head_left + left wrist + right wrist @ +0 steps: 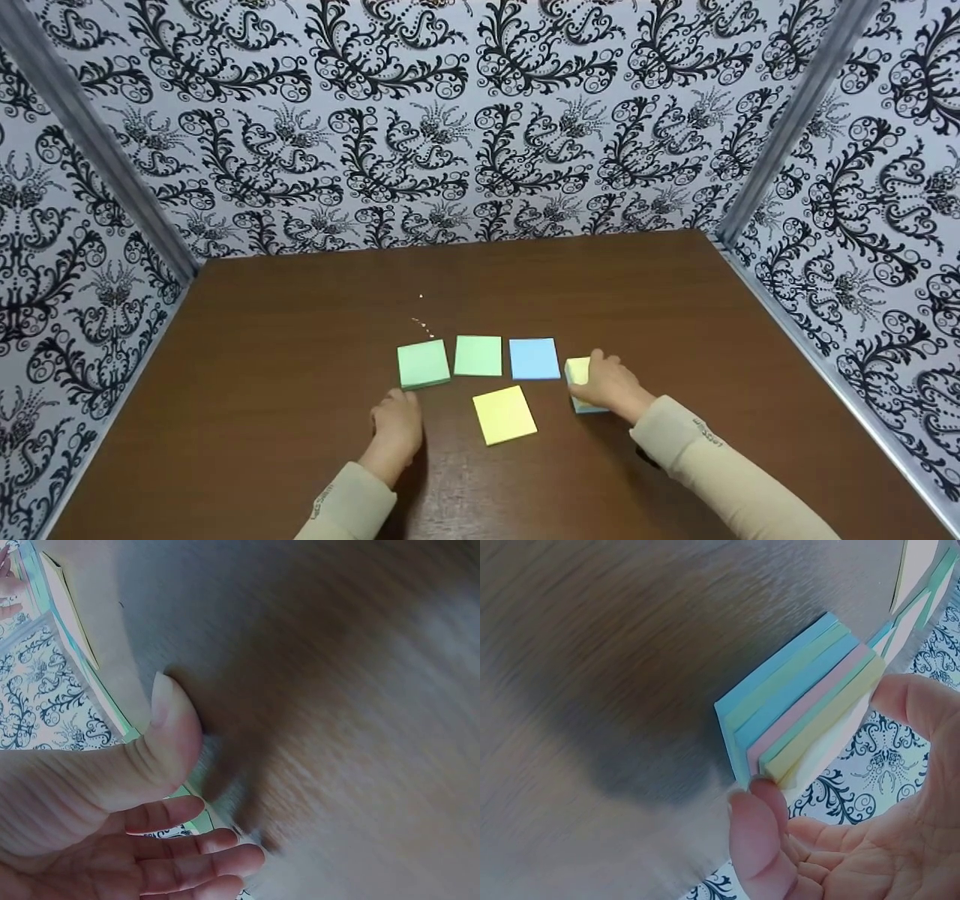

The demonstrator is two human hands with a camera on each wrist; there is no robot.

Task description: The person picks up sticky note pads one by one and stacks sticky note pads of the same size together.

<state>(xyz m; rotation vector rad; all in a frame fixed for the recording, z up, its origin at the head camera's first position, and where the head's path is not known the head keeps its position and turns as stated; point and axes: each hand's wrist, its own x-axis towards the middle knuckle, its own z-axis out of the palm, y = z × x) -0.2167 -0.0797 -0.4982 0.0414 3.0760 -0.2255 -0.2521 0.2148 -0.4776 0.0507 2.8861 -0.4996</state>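
Yellow-topped stack of notes (578,370) pinched in the right grip (611,385), lying toward nine o'clock of that hand, left grip (397,424) relaxed, green pad (424,363) near its one o'clock, yellow pad (505,415) at three.

We see the left hand (97,799), thumb (174,724) apart from fingers (199,868), near the tabletop (352,727), a yellow-edged pad (64,600) beyond.

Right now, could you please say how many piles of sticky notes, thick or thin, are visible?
5: left green pile, right green pile beside it, blue pile further right, yellow pile in front, and multicoloured pile held by the right hand. Others may be hidden.
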